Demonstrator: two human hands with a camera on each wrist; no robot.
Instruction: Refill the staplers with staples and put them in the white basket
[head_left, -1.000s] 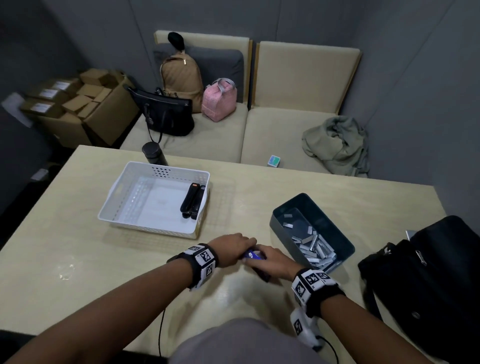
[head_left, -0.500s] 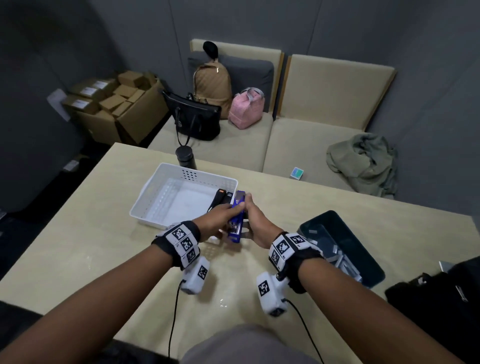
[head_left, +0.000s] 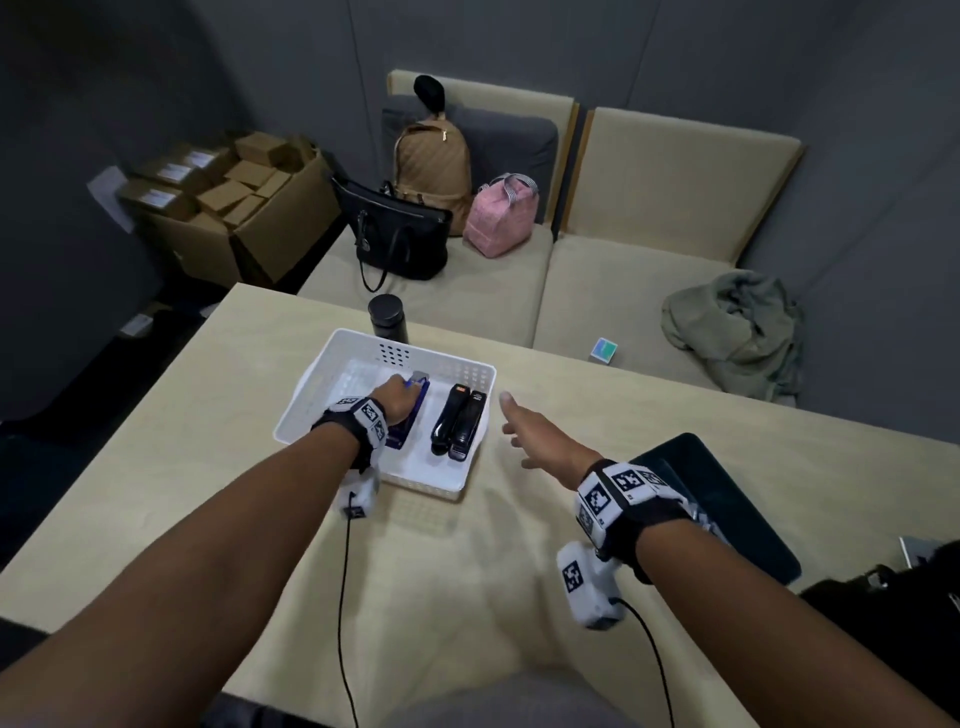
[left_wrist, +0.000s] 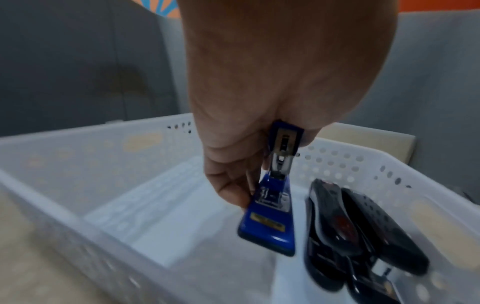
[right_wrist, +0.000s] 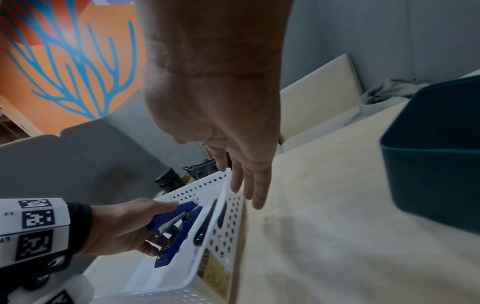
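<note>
The head view looks down over the counter (head_left: 208, 467). Both wrist views sit close, facing forward; all share the white basket (left_wrist: 78, 154).

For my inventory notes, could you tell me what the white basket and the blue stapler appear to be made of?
White basket: likely matte moulded plastic, judging by its punched hole pattern. Blue stapler: glossy blue shell, plastic or painted metal, with a bare shiny metal mechanism inside.

I'm seeing the blue stapler (left_wrist: 270, 214) hanging nose-down inside the white basket (head_left: 332, 387) at frame centre-left, while two black staplers (head_left: 460, 423) are lying side by side along its right wall.
</note>
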